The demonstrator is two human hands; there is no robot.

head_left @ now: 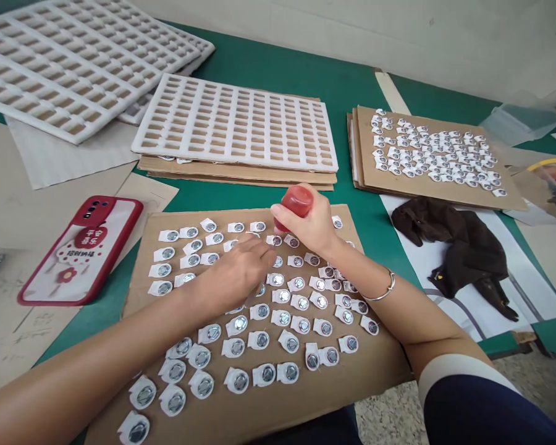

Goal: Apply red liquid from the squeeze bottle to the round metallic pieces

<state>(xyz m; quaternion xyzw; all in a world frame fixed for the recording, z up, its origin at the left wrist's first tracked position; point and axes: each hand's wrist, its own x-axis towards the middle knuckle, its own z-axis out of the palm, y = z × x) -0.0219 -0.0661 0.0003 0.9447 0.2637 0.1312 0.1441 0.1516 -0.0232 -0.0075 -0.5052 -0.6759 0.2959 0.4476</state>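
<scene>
Upside down, a red squeeze bottle is wrapped in the fingers of my right hand; its lower end points at the cardboard. Close beside it, my left hand is low over the board with its fingers curled together. Whatever those fingertips hold is hidden. Rows of small white tabs with round silver metal discs lie around both hands on a cardboard sheet. Discs nearest the bottle, such as one white tab, look darker and reddish. Some tabs are covered by my hands and forearms.
White foam trays with slots rest behind on cardboard. More tabs cover a second cardboard stack at right. A brown cloth item lies on white paper. A red-edged phone sits at left; a clear plastic box stands far right.
</scene>
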